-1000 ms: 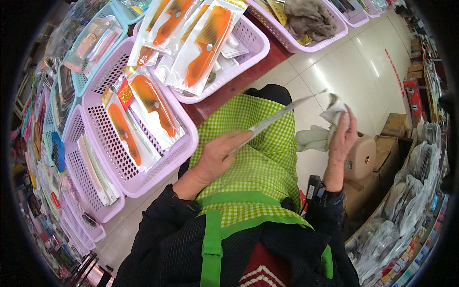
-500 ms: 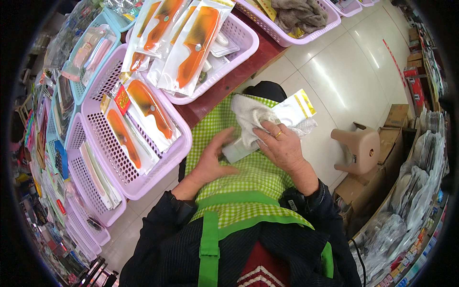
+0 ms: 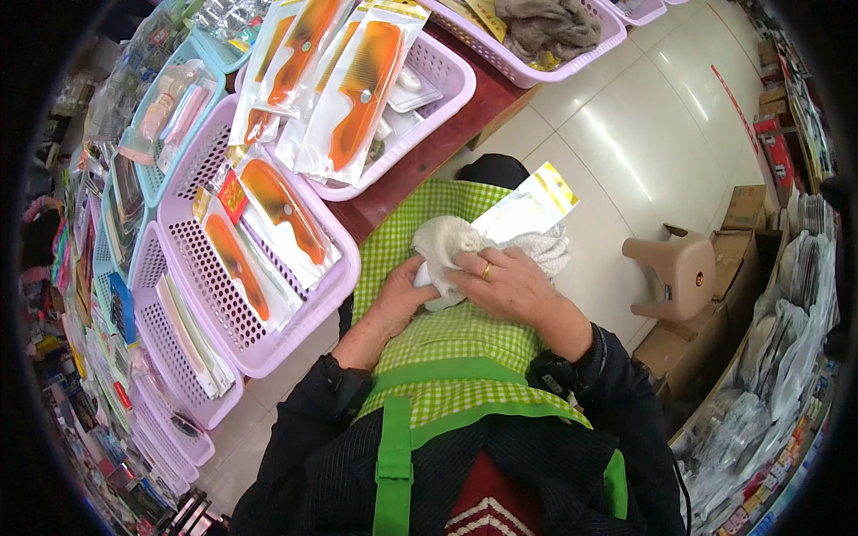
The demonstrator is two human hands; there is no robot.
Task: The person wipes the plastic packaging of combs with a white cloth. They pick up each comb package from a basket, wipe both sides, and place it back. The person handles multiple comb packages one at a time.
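Over my green checked apron point(image 3: 416, 348), my left hand point(image 3: 398, 295) is closed on the lower end of a white packet point(image 3: 523, 204), whose yellow-topped end points up to the right. My right hand point(image 3: 500, 281), a ring on one finger, presses a crumpled off-white cloth point(image 3: 444, 234) onto the packet, its fingers curled on the cloth, which hides the packet's middle. Left of my hands, lilac baskets point(image 3: 344, 259) hold orange combs point(image 3: 284, 214) in clear-and-white packets.
A red-brown table edge point(image 3: 407, 165) runs under the baskets. Blue baskets point(image 3: 152, 192) of packaged goods line the left. At right are a beige plastic stool point(image 3: 670, 272), cardboard boxes point(image 3: 688, 339) and shelves of plastic-wrapped goods point(image 3: 778, 335), on a tiled floor point(image 3: 617, 134).
My right hand has moved leftward with the cloth and now presses it on the packet. My left hand loosened and has closed again on the packet's lower end.
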